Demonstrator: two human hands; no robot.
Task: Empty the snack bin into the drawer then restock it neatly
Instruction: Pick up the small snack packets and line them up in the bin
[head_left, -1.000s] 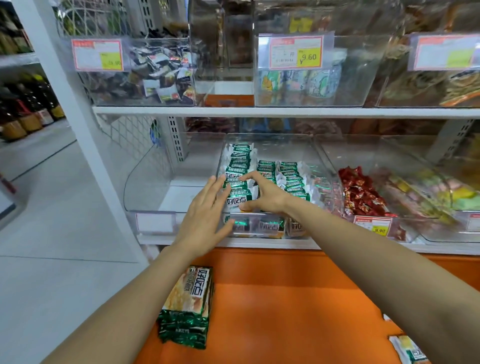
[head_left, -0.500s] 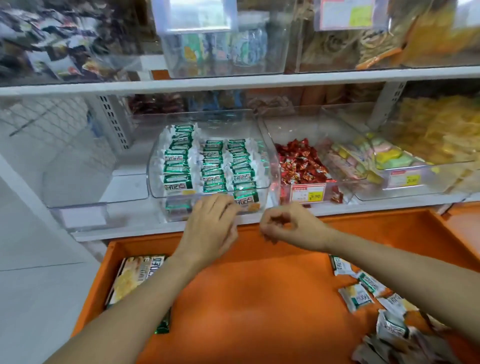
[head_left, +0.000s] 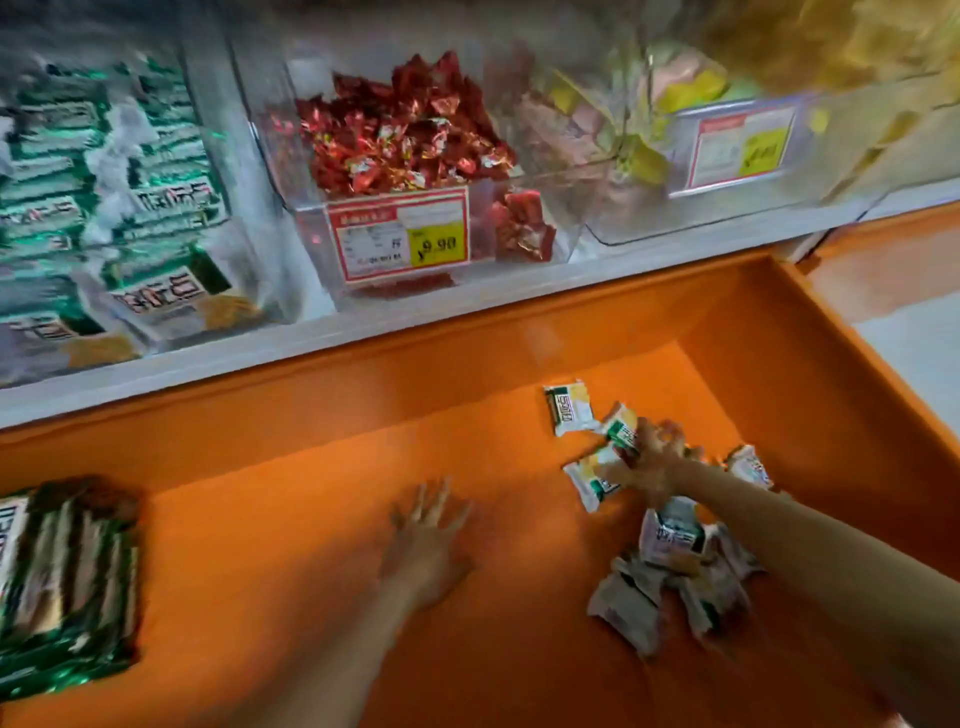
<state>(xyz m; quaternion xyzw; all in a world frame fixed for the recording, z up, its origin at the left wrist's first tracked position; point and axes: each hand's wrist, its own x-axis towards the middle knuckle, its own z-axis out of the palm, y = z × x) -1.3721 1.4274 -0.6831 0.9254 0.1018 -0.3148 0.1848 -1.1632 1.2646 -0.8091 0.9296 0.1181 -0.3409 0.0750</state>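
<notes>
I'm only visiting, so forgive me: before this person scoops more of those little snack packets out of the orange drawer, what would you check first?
1. The drawer holds loose packets: ok, a pile lies by the right hand.
2. The right hand grips a packet: cannot tell, too blurred.
3. The left hand is free: ok, fingers spread, holding nothing.
4. The snack bin has room: cannot tell, blurred and partly out of frame.
5. The big packs are clear of the reach: ok, at the drawer's far left.
</notes>
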